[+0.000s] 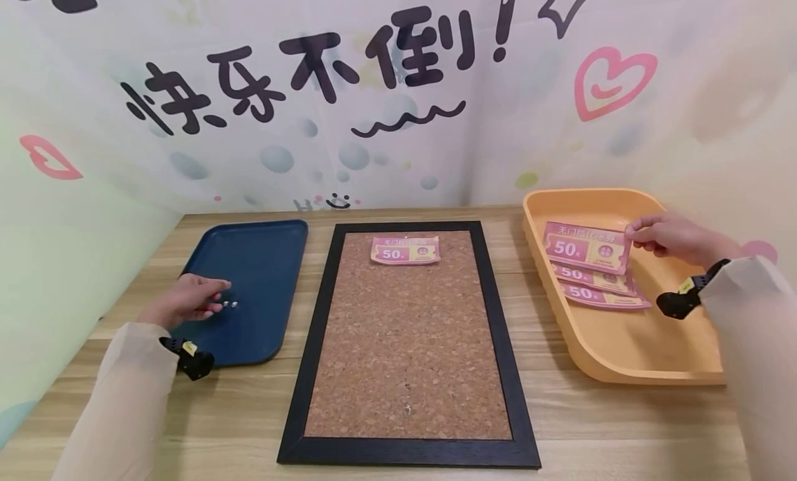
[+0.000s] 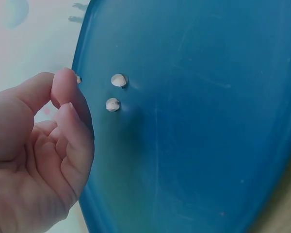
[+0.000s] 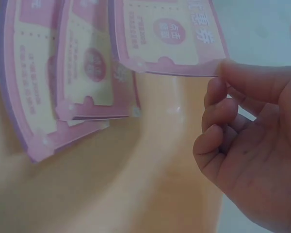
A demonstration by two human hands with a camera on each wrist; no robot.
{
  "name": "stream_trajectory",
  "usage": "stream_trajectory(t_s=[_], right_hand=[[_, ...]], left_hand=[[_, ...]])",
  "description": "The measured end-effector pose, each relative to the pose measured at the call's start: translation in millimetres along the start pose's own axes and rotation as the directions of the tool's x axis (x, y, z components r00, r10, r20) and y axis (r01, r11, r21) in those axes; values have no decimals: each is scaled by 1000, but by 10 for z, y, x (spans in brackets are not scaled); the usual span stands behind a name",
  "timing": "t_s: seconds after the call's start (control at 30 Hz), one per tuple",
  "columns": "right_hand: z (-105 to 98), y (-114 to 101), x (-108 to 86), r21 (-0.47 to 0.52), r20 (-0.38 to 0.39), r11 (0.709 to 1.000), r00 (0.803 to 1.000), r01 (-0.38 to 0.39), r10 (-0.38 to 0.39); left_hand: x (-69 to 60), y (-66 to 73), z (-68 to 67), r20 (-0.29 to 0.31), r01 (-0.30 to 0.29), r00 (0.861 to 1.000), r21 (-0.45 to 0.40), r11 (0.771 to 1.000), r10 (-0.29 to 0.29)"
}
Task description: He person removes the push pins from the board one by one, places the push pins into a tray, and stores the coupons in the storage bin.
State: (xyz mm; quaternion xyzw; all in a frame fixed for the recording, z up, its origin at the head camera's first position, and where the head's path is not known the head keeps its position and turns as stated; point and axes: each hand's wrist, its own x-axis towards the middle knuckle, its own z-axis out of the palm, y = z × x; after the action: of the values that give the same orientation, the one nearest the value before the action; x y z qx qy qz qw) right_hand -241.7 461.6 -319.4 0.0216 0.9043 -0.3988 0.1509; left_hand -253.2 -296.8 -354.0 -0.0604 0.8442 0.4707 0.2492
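In the head view, my left hand (image 1: pixel 187 300) hovers over the blue tray (image 1: pixel 258 270), thumb and index finger pinched together. A small shiny thumbtack (image 2: pixel 78 78) shows at those fingertips, mostly hidden by them. Two silver thumbtacks (image 2: pixel 116 92) lie on the tray just beside that hand. My right hand (image 1: pixel 675 240) pinches the right edge of a pink and yellow 50 coupon (image 1: pixel 585 248), above the orange tray (image 1: pixel 660 353). Two similar coupons (image 1: pixel 604 297) lie overlapping under it. The black-framed cork board (image 1: pixel 411 342) lies between the trays.
One pink coupon (image 1: pixel 405 251) lies flat near the top of the cork board, with a small bright spot at its upper edge. A wooden table (image 1: pixel 236 425) carries everything. Behind stands a white printed curtain (image 1: pixel 398 156).
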Motion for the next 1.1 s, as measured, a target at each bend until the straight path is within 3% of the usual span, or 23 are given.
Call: stream_trajectory(t_s=[0.33, 0.47, 0.63, 0.8, 1.1], right_hand=[[39, 153, 73, 33, 37, 999, 999, -30, 29], [37, 275, 93, 75, 55, 997, 998, 18, -22], [56, 395, 115, 115, 31, 993, 999, 18, -22], [112, 435, 129, 76, -28, 997, 999, -27, 29], [175, 543, 112, 55, -21, 998, 999, -37, 38]], left_hand=[[35, -93, 14, -12, 45, 999, -61, 997, -46], [33, -98, 29, -18, 59, 998, -68, 996, -60], [21, -83, 48, -14, 65, 998, -73, 995, -66], [30, -83, 50, -17, 64, 998, -79, 995, -65], [66, -88, 55, -33, 84, 996, -79, 993, -87]])
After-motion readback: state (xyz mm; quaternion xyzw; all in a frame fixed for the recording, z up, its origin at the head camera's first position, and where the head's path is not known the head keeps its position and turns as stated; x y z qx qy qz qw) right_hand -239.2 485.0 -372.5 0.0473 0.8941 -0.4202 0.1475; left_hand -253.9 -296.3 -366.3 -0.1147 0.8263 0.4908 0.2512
